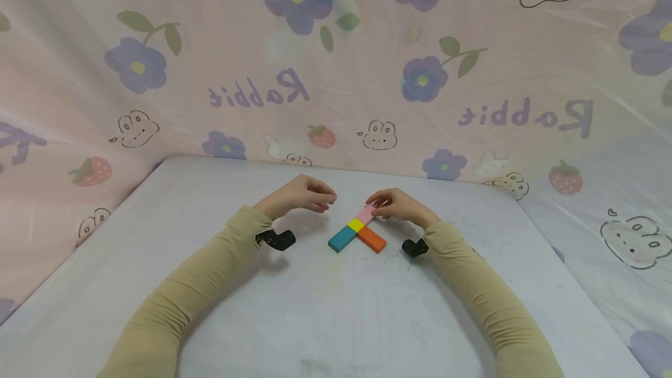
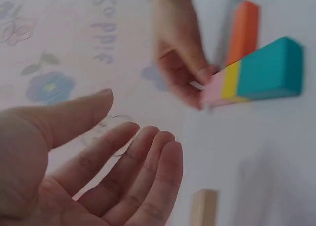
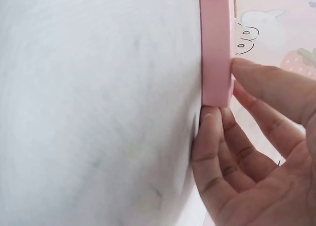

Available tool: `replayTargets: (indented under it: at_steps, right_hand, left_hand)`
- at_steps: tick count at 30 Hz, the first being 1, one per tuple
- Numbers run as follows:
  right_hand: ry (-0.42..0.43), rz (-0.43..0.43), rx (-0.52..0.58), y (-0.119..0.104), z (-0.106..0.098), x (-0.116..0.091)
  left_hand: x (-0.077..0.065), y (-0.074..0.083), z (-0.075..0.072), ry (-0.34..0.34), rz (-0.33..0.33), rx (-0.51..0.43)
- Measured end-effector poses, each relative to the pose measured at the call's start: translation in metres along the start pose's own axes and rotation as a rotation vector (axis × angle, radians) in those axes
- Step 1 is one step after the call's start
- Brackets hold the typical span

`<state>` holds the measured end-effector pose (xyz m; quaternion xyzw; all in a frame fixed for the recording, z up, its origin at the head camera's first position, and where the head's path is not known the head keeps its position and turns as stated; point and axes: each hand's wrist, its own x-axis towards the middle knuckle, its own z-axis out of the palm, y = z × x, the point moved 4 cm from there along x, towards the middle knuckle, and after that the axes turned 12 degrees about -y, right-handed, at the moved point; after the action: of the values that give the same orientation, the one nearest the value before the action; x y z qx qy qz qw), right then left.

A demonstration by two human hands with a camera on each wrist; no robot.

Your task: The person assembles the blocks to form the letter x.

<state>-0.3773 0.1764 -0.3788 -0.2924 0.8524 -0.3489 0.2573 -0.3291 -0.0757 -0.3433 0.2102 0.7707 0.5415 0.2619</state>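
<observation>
In the head view, my right hand (image 1: 401,206) is at the far end of a pink block (image 1: 366,214). Its thumb and fingers pinch that end, as the right wrist view also shows, with the pink block (image 3: 216,48) lying flat. A yellow block (image 1: 356,226) joins the pink one to a teal block (image 1: 342,239) in a line. From the yellow piece an orange block (image 1: 371,240) branches off toward the right. My left hand (image 1: 304,193) hovers to the left of the blocks, its fingers loosely bent and holding nothing.
A light wooden piece (image 2: 203,208) shows at the bottom of the left wrist view; the head view does not show it. The white tabletop (image 1: 336,319) ends at a patterned curtain (image 1: 346,74) at the back and sides. Black wrist cameras (image 1: 280,240) hang below both sleeves.
</observation>
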Motion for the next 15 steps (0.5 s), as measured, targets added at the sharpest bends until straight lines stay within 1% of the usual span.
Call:
replayTargets:
  at_steps: [3,5,8,11,15]
  right_hand:
    - [-0.003,-0.004,0.0,0.001,0.0,0.0]
    - [-0.004,-0.004,0.0,0.0,0.0,0.0]
    - [-0.006,-0.006,0.001,0.0,0.0,0.0]
    - [-0.008,-0.011,-0.003,-0.001,0.0,-0.001]
    - [-0.014,-0.015,-0.004,-0.002,0.0,-0.002]
  left_hand:
    - [-0.006,0.008,-0.012,0.01,0.037,-0.021]
    - [-0.008,0.011,-0.02,0.026,0.06,-0.015]
    - [-0.012,0.015,-0.028,0.045,0.093,0.05]
    - [-0.012,0.017,-0.034,0.054,0.117,0.122]
    - [-0.009,0.014,-0.035,0.023,0.162,0.171]
